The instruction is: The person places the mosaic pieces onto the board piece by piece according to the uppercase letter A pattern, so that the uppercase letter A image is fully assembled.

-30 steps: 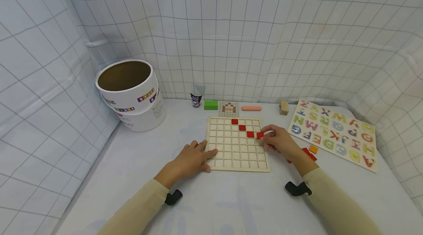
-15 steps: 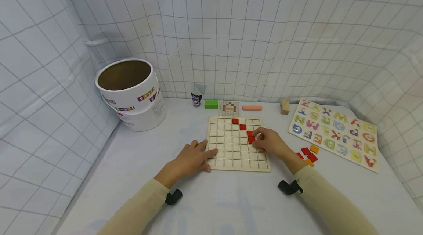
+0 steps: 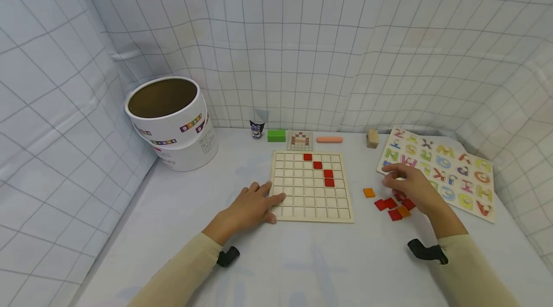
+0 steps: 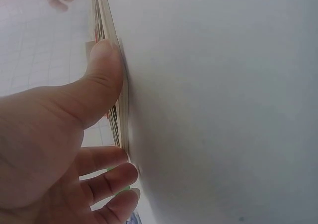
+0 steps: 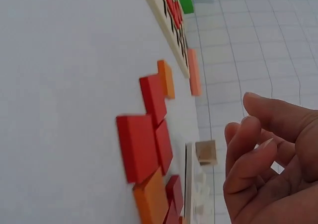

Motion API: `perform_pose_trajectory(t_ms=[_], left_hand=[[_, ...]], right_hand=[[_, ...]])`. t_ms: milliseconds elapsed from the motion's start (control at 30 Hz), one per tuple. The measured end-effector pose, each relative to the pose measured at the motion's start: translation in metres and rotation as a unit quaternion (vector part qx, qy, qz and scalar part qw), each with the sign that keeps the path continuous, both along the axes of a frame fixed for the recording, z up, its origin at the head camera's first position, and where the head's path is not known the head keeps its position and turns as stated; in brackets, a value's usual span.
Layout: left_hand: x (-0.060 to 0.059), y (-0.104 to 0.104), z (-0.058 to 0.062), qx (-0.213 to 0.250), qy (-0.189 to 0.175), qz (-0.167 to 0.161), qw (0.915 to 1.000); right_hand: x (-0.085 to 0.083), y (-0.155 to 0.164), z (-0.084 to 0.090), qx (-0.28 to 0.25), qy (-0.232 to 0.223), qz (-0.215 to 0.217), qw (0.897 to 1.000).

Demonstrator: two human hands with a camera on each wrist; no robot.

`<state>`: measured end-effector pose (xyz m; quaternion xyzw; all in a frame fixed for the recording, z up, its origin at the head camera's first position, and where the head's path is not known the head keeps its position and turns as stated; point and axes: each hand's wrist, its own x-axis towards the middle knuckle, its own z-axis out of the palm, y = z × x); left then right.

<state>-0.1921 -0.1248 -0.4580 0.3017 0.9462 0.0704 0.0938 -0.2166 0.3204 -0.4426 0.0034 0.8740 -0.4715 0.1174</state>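
Observation:
A wooden grid board (image 3: pixel 302 201) lies flat in front of me, with a diagonal of red tiles (image 3: pixel 328 173) in its upper right cells. My left hand (image 3: pixel 255 201) rests flat against the board's left edge, and its thumb (image 4: pixel 102 70) presses the rim of the board (image 4: pixel 122 117). My right hand (image 3: pixel 399 180) hovers to the board's right, over a small pile of loose red tiles (image 3: pixel 386 204). Its fingers (image 5: pixel 253 149) are loosely curled and hold nothing. Beside them lie red tiles (image 5: pixel 136 144) and an orange tile (image 5: pixel 166 77). One orange tile (image 3: pixel 369 192) lies apart.
An alphabet puzzle board (image 3: pixel 471 177) lies at the right, partly under my right hand. Two stacked white tubs (image 3: pixel 168 122) stand at the back left. Along the back wall lie a small figure (image 3: pixel 257 130), green block (image 3: pixel 276 135), pattern card (image 3: pixel 299 140), pink stick (image 3: pixel 329 140) and wooden block (image 3: pixel 371 138).
My right hand set a red tile into the board below the third one, then drew back to the right over the loose tiles. The left hand stayed put.

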Motion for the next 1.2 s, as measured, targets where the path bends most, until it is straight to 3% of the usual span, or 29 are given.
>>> perform_pose_trajectory(t_ms=[167,467,833,1200], left_hand=[[0.000,0.000,0.000,-0.001,0.002,-0.001,1.0000],[0.000,-0.001,0.000,-0.002,0.001,0.002,1.0000],[-0.001,0.000,-0.001,-0.006,-0.003,0.003,1.0000],[0.000,0.000,0.000,-0.004,0.002,0.001,1.0000]], right_hand=[[0.013,0.017,-0.011,0.005,-0.028,0.027,0.999],[0.020,0.009,-0.023,0.053,0.018,0.073,0.996],[0.019,-0.007,-0.026,0.122,0.023,0.078,0.989],[0.021,-0.015,-0.024,0.136,0.027,0.090,0.986]])
